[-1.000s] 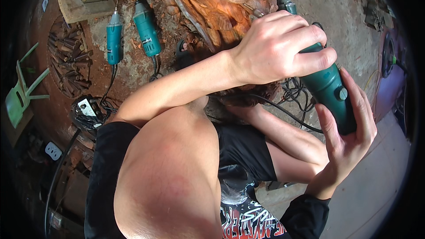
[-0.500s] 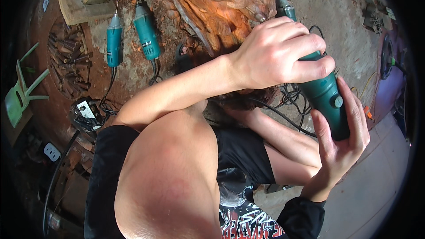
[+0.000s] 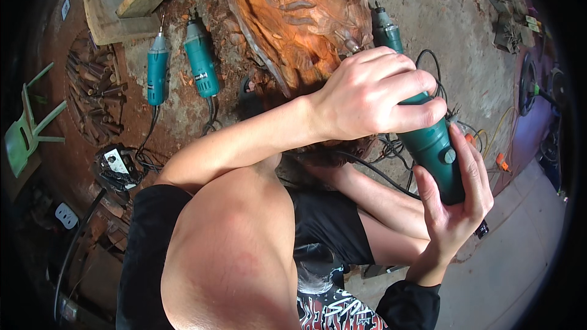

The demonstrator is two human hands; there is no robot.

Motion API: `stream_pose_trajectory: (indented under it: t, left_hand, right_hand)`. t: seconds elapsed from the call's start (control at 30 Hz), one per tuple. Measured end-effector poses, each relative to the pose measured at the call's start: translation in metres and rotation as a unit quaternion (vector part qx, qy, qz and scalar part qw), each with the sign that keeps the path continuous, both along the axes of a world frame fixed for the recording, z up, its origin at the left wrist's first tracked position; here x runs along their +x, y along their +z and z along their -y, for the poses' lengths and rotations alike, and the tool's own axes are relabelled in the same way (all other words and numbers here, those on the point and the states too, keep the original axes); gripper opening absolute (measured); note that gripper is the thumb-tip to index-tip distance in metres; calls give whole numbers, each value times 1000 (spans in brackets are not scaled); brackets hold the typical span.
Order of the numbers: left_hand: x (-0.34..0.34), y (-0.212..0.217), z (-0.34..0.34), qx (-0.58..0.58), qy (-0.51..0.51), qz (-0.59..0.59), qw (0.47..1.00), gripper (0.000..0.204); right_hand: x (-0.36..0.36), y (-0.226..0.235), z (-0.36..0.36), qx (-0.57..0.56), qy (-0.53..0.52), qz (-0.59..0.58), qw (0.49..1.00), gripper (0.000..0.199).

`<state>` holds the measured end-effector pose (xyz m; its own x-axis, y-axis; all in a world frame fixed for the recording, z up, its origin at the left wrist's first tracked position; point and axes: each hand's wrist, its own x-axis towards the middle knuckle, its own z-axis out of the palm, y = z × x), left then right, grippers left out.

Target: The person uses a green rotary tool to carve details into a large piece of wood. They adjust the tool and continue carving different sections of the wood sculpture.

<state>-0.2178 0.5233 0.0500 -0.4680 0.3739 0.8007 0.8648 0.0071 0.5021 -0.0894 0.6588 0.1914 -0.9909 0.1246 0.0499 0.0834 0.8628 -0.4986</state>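
My left hand is wrapped round the front part of a teal die grinder, its knuckles uppermost. Around the rear of the body, my right hand closes with the thumb on one side and the fingers on the other. The tool slants up and left, its metal front end by the reddish-brown wood carving, which has flower and leaf shapes. Whether the bit touches the wood I cannot tell, as my left hand partly hides it. My left forearm lies across a bare raised knee.
Two more teal die grinders lie left of the carving, and another grinder lies behind my left hand. Many wooden-handled tools are heaped further left, near a power socket box. Black cords coil beneath the held grinder.
The whole scene sits a little lower in the picture, and the held grinder and both hands appear slightly further left. Both hands keep their grip on it.
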Motion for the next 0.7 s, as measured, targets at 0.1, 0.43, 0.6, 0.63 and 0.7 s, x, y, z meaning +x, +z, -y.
stream_pose_trajectory:
  t: [0.1, 0.43, 0.6, 0.63, 0.7]
  left_hand:
    - [-1, 0, 2, -3, -8, 3, 1000, 25]
    - [-1, 0, 2, -3, -26, 0, 1000, 25]
    - [2, 2, 1, -6, -22, -4, 1000, 25]
    - [3, 2, 1, -8, -20, -9, 1000, 25]
    - [6, 1, 2, -11, -13, -9, 1000, 24]
  right_hand:
    - [1, 1, 1, -4, -5, 6, 1000, 63]
    - [7, -1, 3, -1, -8, 7, 1000, 64]
    - [9, 1, 1, 3, -4, 6, 1000, 62]
    - [10, 1, -1, 4, 0, 6, 1000, 62]
    - [9, 3, -2, 6, 7, 8, 1000, 61]
